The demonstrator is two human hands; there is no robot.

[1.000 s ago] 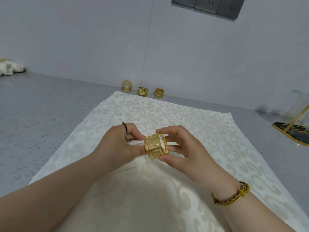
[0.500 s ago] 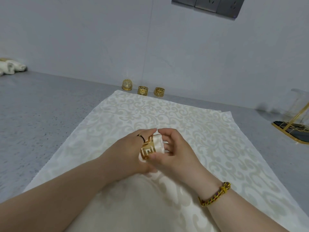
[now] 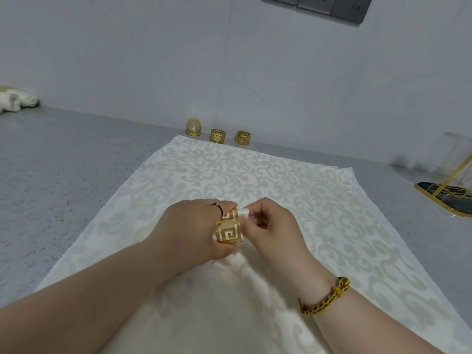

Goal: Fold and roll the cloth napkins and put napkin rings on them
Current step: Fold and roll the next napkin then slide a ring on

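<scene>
Grey bench, damask cloth: left grip clasps gold napkin ring; right grip pinches rolled napkin end protruding rightward.

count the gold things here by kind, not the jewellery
napkin rings: 3, one on the rolled napkin at, two standing at the back
domed gold piece beside those two: 1
gold wire stand: 1
total: 5
the gold sliver at the left edge is too cut off to count
</scene>
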